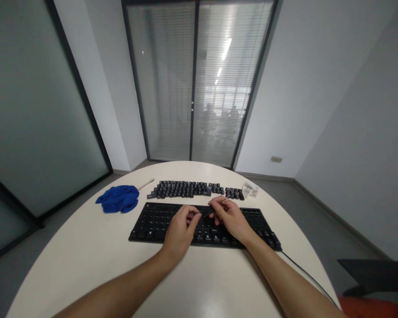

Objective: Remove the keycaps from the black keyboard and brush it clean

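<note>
A black keyboard lies on the round table in front of me, most of its keycaps off. My left hand is over its middle, thumb and fingertips pinched together at the near end of a thin, wire-like piece. Close beside it, my right hand has its fingers closed near the other end, by something small and dark; its kind is too small to tell. The hands hide the keyboard's centre. Behind the keyboard, loose black keycaps are laid out in rows.
A crumpled blue cloth lies left of the keycaps, beside a thin pale stick. Some clear plastic sits at the right end. The keyboard cable runs off the near right side of the white table.
</note>
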